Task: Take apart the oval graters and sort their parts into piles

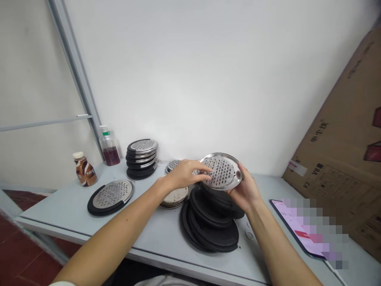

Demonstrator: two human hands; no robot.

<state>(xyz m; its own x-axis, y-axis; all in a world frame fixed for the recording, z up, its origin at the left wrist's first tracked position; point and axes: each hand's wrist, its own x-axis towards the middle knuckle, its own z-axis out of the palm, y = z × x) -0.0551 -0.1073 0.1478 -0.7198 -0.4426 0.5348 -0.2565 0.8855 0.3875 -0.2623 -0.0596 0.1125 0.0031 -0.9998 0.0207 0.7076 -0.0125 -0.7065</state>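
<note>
A round, shiny metal grater plate [220, 172] with rows of slots is held tilted above the table. My right hand [247, 191] grips its right rim, thumb on the near face and fingers behind. My left hand [189, 174] reaches across from the left with its fingers stretched out over the slotted face. They look close to or touching the metal; exact contact I cannot tell. Below the plate is a leaning pile of black round discs [214, 222]. Behind my left hand, partly hidden, lie a stack of metal plates [175, 196] and another slotted plate [172, 165].
A stack of black-edged graters [142, 159] stands by the wall; one more grater [111, 196] lies at left. A brown bottle [85, 169] and a bottle of dark red liquid [110, 147] are beyond. At right are metal rings [249, 235], a phone [297, 228] and a cardboard box [336, 159].
</note>
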